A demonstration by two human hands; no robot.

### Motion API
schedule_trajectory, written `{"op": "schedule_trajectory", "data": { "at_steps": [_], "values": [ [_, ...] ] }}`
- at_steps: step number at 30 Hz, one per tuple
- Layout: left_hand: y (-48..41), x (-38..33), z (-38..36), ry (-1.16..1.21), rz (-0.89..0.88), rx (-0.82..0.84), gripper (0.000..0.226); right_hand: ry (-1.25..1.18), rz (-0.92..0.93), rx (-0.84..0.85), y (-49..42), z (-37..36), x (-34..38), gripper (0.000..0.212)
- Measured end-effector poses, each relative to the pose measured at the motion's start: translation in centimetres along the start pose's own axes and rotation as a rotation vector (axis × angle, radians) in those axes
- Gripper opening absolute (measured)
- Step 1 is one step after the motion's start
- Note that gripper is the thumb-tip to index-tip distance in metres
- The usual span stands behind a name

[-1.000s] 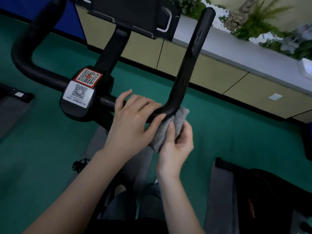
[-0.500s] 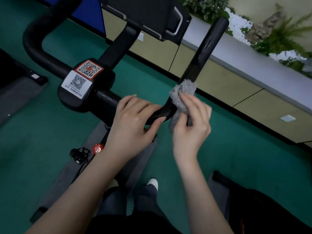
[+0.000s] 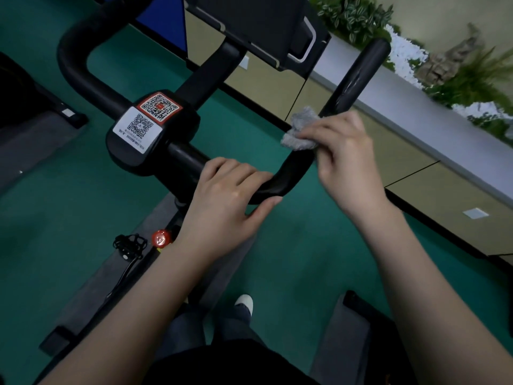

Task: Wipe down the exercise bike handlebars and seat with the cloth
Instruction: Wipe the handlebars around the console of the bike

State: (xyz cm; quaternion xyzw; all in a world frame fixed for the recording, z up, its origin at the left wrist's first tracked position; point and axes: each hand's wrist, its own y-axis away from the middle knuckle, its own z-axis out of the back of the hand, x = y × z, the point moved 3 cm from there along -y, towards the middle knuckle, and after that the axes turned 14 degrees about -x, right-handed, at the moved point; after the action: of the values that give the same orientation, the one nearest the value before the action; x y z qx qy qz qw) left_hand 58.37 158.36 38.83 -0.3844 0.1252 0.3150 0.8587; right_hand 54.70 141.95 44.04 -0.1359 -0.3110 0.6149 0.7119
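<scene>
The black handlebar (image 3: 354, 79) of the exercise bike curves across the view, its right prong rising toward the upper right. My right hand (image 3: 344, 159) grips a grey cloth (image 3: 301, 129) and presses it around the lower part of that prong. My left hand (image 3: 230, 198) is wrapped over the bar at the bend just below, thumb underneath. The centre clamp (image 3: 150, 132) carries two QR code stickers. The seat is out of view.
A black console tray (image 3: 258, 26) sits above the bar. Below are the bike frame, a red knob (image 3: 159, 238), a pedal (image 3: 129, 244) and my shoe (image 3: 244, 302) on green floor. A beige low wall with a planter ledge (image 3: 416, 107) runs along the right.
My right hand has slid the cloth up from the underside of the bend onto the rising prong. My left hand stays on the bar. The view has shifted left and down.
</scene>
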Motion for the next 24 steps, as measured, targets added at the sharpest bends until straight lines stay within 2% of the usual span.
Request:
{"op": "schedule_trajectory", "data": {
  "at_steps": [4, 7, 10, 14, 19, 22, 24],
  "values": [
    [-0.2, 0.0, -0.2, -0.023, -0.006, -0.001, 0.035, -0.018, 0.182, 0.172, 0.4, -1.2, 2.0, 0.030],
    [-0.3, 0.1, -0.3, -0.020, 0.008, 0.005, 0.037, 0.039, 0.114, 0.165, -1.0, -0.7, 0.3, 0.036],
    [-0.4, 0.0, -0.4, -0.022, 0.013, 0.000, 0.038, 0.097, 0.047, 0.144, -1.6, -0.6, -0.4, 0.029],
    [-0.6, -0.2, -0.4, -0.035, 0.015, -0.023, 0.037, 0.093, 0.138, 0.248, -0.9, -1.2, 0.5, 0.023],
    [-0.8, -0.5, -0.6, -0.038, 0.039, -0.046, 0.037, 0.149, 0.085, 0.163, -1.9, -0.9, -0.8, 0.024],
    [-1.2, -0.8, -0.9, -0.061, 0.052, -0.057, 0.037, 0.149, 0.138, 0.158, -1.0, -1.7, 0.0, 0.020],
    [-1.4, -1.0, -1.1, -0.071, 0.057, -0.061, 0.037, 0.090, 0.151, 0.103, -0.5, -1.5, -0.2, 0.025]
  ]
}}
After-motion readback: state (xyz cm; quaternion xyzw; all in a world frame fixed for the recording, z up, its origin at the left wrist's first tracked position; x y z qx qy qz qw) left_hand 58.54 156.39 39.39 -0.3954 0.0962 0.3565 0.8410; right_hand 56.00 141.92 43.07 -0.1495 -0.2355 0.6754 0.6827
